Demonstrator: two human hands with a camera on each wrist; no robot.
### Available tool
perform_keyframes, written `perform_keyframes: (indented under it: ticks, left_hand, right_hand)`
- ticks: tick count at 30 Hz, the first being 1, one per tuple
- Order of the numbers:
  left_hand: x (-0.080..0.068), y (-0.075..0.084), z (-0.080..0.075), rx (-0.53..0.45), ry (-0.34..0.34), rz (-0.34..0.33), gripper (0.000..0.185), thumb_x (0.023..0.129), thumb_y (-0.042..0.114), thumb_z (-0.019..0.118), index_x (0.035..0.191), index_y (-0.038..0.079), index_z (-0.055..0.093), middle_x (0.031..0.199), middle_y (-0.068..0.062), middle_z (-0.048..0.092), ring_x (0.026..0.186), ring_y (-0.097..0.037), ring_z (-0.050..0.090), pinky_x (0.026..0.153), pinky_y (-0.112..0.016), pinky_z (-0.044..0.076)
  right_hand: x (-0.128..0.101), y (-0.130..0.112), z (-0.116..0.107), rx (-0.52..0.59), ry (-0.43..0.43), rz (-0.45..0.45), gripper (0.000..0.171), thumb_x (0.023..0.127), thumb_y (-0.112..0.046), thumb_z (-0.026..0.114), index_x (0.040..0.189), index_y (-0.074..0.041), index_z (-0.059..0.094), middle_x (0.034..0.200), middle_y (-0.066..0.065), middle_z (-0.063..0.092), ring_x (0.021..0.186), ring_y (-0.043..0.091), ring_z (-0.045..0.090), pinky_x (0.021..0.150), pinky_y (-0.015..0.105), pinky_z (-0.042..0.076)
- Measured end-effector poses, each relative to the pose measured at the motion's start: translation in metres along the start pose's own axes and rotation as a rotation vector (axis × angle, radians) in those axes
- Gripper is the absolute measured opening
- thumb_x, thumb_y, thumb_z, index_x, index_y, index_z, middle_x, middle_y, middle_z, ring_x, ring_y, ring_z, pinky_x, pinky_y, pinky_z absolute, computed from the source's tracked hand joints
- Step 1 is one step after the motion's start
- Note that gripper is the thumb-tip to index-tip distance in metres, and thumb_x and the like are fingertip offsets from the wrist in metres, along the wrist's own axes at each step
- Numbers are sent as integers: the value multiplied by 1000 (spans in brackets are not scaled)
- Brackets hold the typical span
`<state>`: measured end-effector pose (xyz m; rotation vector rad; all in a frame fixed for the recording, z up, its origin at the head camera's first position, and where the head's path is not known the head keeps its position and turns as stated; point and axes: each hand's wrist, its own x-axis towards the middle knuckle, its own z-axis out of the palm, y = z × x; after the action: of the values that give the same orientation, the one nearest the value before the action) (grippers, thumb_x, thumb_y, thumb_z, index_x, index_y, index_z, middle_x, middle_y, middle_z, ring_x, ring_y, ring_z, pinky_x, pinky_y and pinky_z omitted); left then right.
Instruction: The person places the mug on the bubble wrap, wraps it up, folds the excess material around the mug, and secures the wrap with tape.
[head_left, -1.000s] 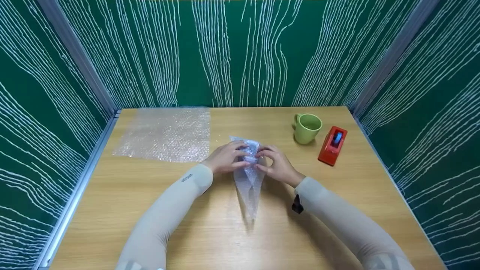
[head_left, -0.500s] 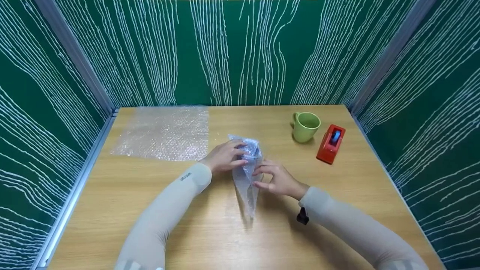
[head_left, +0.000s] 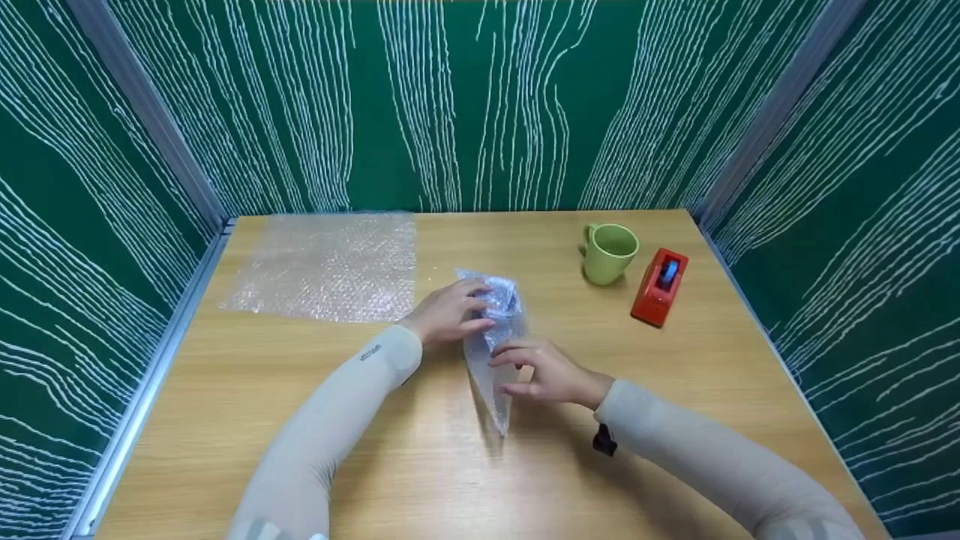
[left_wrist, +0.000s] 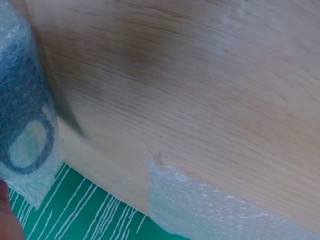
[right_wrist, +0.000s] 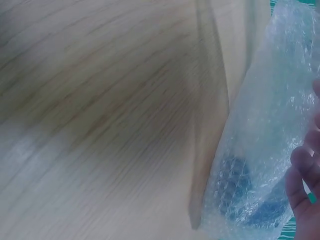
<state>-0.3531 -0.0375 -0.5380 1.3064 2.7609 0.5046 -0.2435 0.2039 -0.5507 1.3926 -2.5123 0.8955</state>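
Note:
A bundle of bubble wrap (head_left: 480,360) stretches down the middle of the table, its near end tapering to a point. Through the plastic in the left wrist view shows a blue mug (left_wrist: 20,90) with a ring-shaped handle. My left hand (head_left: 452,310) holds the bundle's far part from the left, fingers curved over it. On the right side, lower down, my right hand (head_left: 544,371) has its fingers over the near part of the wrap, thumb spread apart from them. Its fingertips (right_wrist: 301,157) lie along the plastic in the right wrist view.
A flat sheet of bubble wrap (head_left: 337,266) lies at the back left. At the back right stand a green mug (head_left: 609,259) and a red tape dispenser (head_left: 656,292) with a blue core. Green walls with white lines (head_left: 517,112) enclose the table (head_left: 420,465).
My right hand has let go of the bundle's upper right side and slid toward the near, pointed end. The left hand stays on the far part.

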Motion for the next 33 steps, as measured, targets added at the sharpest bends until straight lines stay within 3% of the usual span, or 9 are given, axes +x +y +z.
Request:
perform_keyframes:
  ticks: [7,14,22,29,33]
  left_hand:
    - [-1,1,-2,-13,-11,-8,50,107,50,65,140,14,74,168,-8,52,162,-31,40,133,-49,35]
    - [-1,0,-1,-14,-4,13,49,108,49,64,140,12,74,167,-9,52,162,-31,39,134,-48,34]
    - [-1,-1,-1,-12,-2,20,49,108,49,64,139,13,75,168,-8,51,163,-30,39,134,-47,34]
    - [-1,-2,1,-17,16,25,46,109,46,63,138,12,75,167,-9,53,162,-31,39,134,-47,35]
    - [-2,-2,0,-27,15,20,46,109,46,62,138,12,75,167,-9,53,163,-31,38,134,-47,34]
  right_hand:
    - [4,-3,3,-54,-45,-51,27,91,-13,85,116,-3,80,122,15,79,110,31,77,93,43,65]
    - [3,-6,4,-50,-36,-106,12,87,-5,83,99,-6,81,105,9,79,96,26,76,87,39,66]
    - [4,-13,6,-138,-58,-44,17,87,-7,84,104,-5,82,104,9,75,96,26,72,85,39,64]
    - [5,-9,8,-117,-73,-177,7,87,0,81,91,-4,80,97,7,78,90,24,72,82,37,61]
    - [2,-6,5,-104,-111,-182,6,90,-2,77,95,-5,80,103,8,81,97,25,74,89,41,61]
